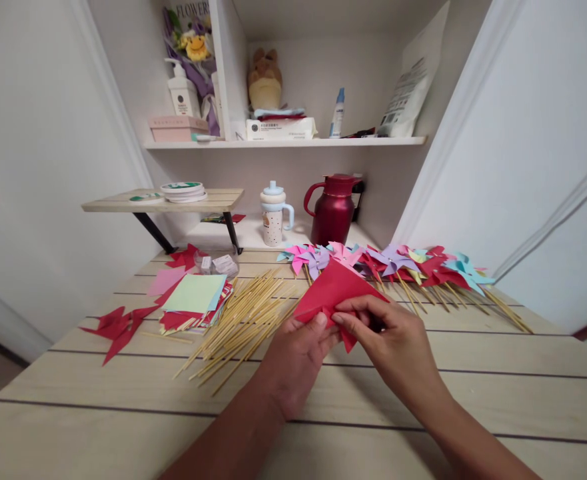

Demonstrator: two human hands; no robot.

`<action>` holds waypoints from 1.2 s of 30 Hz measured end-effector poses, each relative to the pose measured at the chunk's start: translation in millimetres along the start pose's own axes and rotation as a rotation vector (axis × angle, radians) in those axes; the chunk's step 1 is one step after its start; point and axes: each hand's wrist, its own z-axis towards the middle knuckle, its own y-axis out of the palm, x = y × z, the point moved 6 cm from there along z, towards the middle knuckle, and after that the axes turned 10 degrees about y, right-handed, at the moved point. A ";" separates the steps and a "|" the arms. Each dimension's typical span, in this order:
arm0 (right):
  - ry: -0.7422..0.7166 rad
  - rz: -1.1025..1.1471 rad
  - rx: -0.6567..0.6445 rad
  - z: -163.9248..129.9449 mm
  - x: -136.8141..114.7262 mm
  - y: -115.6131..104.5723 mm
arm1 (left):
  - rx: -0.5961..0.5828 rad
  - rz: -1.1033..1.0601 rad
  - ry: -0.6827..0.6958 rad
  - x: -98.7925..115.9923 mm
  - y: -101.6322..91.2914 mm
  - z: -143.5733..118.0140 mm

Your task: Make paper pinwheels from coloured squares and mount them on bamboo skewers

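Observation:
A sheet of red paper (pixel 340 287), partly folded, is held up over the table between my two hands. My left hand (pixel 306 343) grips its lower left edge, thumb on top. At the lower right, the fingers of my right hand (pixel 390 327) pinch a flap of the same paper. A small piece of the red paper hangs down between the hands. To the left lie many thin wooden sticks (pixel 243 320) in a loose pile. Beyond the hands, several finished paper pinwheels (pixel 393 260) on sticks lie in a row.
A stack of coloured paper squares (pixel 193 295) lies left of the sticks, near cut red paper shapes (pixel 118 327) and a clear plastic packet (pixel 218 265). At the back stand a cup with a handle (pixel 273 223) and a red jug (pixel 333 212). A small raised shelf (pixel 218 199) stands back left.

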 end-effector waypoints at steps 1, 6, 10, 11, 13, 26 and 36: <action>-0.020 -0.004 0.004 -0.3 -1.2 -0.4 | 0.025 -0.021 -0.007 -0.6 -2.1 0.4; -0.140 0.016 -0.017 -2.5 -6.5 1.3 | 0.098 -0.112 -0.027 -2.1 -6.7 3.2; -0.246 -0.024 -0.072 -4.9 -11.6 6.2 | 0.159 -0.131 -0.066 -1.9 -8.9 5.1; -0.266 -0.043 -0.062 -5.6 -13.4 5.3 | 0.171 -0.123 -0.064 -1.2 -9.9 5.5; -0.298 -0.093 0.013 -7.1 -18.3 -1.0 | 0.182 -0.091 -0.039 0.7 -12.1 6.2; -0.548 -0.284 0.057 -11.1 -25.3 -1.5 | 0.183 -0.061 0.016 2.2 -13.1 5.2; -0.456 -0.200 -0.036 -11.0 -23.1 4.1 | 0.175 -0.088 0.008 3.1 -10.8 4.4</action>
